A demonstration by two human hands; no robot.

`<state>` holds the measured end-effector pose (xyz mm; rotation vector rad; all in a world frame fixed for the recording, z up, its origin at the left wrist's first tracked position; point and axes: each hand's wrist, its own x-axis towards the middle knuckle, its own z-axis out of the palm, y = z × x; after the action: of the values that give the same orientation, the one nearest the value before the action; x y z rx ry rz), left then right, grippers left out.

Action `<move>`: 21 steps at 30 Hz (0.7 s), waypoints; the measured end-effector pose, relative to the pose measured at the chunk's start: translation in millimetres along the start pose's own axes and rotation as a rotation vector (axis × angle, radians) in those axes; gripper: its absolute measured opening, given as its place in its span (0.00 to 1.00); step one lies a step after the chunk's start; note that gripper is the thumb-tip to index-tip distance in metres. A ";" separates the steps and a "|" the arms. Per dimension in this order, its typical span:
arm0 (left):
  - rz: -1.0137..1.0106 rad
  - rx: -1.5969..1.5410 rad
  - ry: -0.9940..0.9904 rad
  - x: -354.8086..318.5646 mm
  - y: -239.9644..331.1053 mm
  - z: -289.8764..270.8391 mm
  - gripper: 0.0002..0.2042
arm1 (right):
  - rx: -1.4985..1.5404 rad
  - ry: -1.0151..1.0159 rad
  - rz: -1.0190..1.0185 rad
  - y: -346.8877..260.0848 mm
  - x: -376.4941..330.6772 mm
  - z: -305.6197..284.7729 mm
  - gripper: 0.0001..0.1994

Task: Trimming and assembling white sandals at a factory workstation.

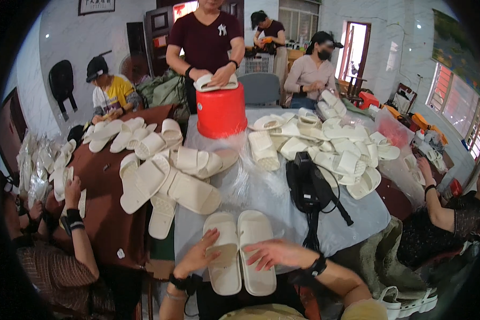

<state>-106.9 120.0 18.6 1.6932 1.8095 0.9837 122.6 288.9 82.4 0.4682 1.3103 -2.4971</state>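
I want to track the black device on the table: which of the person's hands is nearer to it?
Right. The right hand lies over the slipper pair, just below the black device; the left hand is farther left.

Counted: two cream slippers (240,250) side by side at the near edge; one red bucket (221,111); one black device (306,184); loose slippers (325,144) too heaped to count.
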 end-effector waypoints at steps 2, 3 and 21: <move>-0.031 -0.016 -0.027 3.4 -2.0 -7.5 0.27 | -0.296 0.107 -0.002 -23.3 -6.9 -4.7 0.16; -0.038 -0.047 -0.048 8.0 -3.7 -12.3 0.27 | -0.450 0.179 -0.063 -32.4 -6.4 -10.8 0.15; 0.154 0.984 -0.207 224.5 -43.0 35.3 0.39 | -1.299 0.958 -0.264 -47.3 159.0 -162.6 0.18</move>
<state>-136.7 347.9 -6.9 2.3768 2.1884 -0.1340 -15.4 434.6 -34.7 1.1647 3.0032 -0.9291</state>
